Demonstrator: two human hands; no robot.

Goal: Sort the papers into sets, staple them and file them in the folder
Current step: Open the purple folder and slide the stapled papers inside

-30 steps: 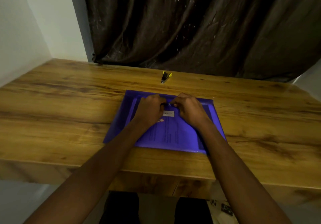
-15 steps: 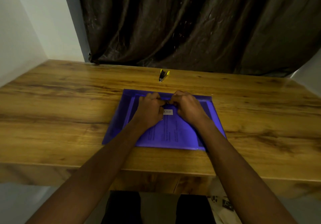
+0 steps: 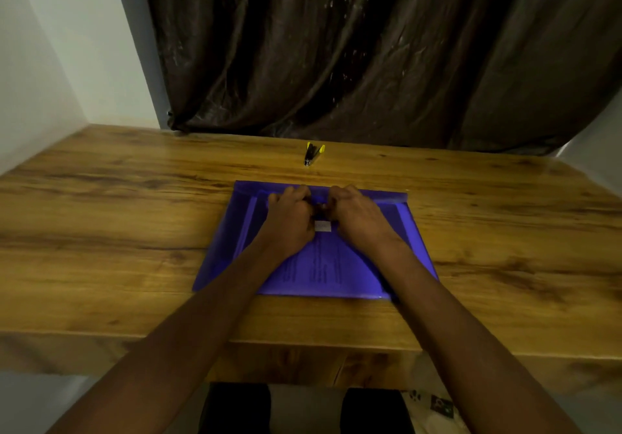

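Both hands are working close together on the purple folder, which is lying flat on the wooden table right under them. The left hand is sitting on the folder with its fingers curled down toward the far edge, and the right hand is doing the same just beside it, knuckles nearly meeting. Between the two hands something small and dark is showing at the middle of the folder's flap, and the fingers of both hands are bunching around that spot; whether they are actually pinching it or only pressing on the flap, I cannot tell, because the fingertips are hidden. Just nearer than the knuckles, in the gap between the hands, a small white label is peeking out on the folder's front.

Under the wrists, papers are showing through the see-through purple cover, with lines of print running across them, too small to read. The papers are lying inside the folder's outline, between the two forearms.

Beyond the hands, well past the folder's far edge, a stapler in black and yellow is lying on the table, apart from everything else. Farther back again, a dark curtain is hanging down to the table's rear edge.
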